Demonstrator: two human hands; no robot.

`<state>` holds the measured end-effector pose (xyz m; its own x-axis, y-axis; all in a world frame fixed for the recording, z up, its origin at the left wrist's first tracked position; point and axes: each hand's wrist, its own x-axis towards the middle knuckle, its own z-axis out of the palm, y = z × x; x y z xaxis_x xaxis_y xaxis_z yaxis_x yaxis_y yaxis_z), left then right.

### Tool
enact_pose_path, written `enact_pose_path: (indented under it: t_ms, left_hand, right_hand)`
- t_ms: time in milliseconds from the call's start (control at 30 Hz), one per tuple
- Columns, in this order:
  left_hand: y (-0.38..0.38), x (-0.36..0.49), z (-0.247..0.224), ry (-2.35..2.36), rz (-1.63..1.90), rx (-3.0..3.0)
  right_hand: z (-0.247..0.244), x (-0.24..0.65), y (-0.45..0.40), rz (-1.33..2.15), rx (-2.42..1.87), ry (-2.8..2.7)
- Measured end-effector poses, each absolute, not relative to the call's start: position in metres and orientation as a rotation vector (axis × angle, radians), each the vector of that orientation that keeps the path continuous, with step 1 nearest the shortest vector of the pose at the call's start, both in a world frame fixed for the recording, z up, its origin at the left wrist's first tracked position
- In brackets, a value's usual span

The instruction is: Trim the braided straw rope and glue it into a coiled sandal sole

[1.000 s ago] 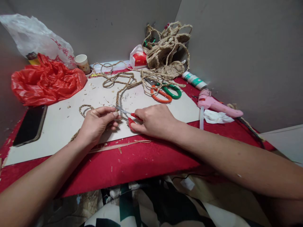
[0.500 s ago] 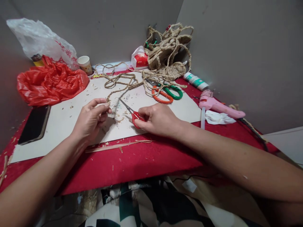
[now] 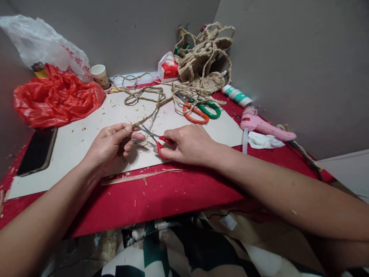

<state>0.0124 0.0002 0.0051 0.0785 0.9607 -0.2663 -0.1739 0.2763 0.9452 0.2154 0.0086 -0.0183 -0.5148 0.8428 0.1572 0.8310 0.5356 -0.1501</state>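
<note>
Between the thumb and fingers of my left hand (image 3: 113,144) is pinched a thin braided straw cord (image 3: 148,118), which runs back to loops on the white board (image 3: 95,142). My right hand (image 3: 187,144) is closed on small red-handled scissors (image 3: 160,145). Their blades are spread, with the tips at the cord just right of my left fingertips. Behind my right hand lie larger scissors with orange (image 3: 196,115) and green handles, partly under the cord. Straw scraps dot the board.
Around the board are a phone (image 3: 37,152), a red plastic bag (image 3: 60,98), a paper cup (image 3: 100,77), a tissue pack (image 3: 168,69), a woven straw bundle (image 3: 204,57), a white-green tube (image 3: 236,96) and a pink glue gun (image 3: 266,129). A straw strip (image 3: 129,179) lies along the front.
The scissors have opened wider, and their tips have moved left to the cord. My left hand has turned slightly, with its fingers extended further right. The view has shifted a little.
</note>
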Motion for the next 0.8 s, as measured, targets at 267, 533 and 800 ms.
enact_pose_path:
  t_ms: [267, 533, 800]
  left_hand:
    - [0.001, 0.011, -0.002, 1.075, 1.004, 0.905]
    - [0.001, 0.011, -0.002, 1.084, 1.020, 0.898]
    - [0.000, 0.013, -0.008, 1.025, 0.973, 0.946]
  right_hand:
    - [-0.021, 0.215, 0.010, 0.070, -1.435, -2.555]
    - [-0.021, 0.213, 0.011, 0.110, -1.462, -2.536]
    - [-0.020, 0.211, 0.007, 0.080, -1.411, -2.544]
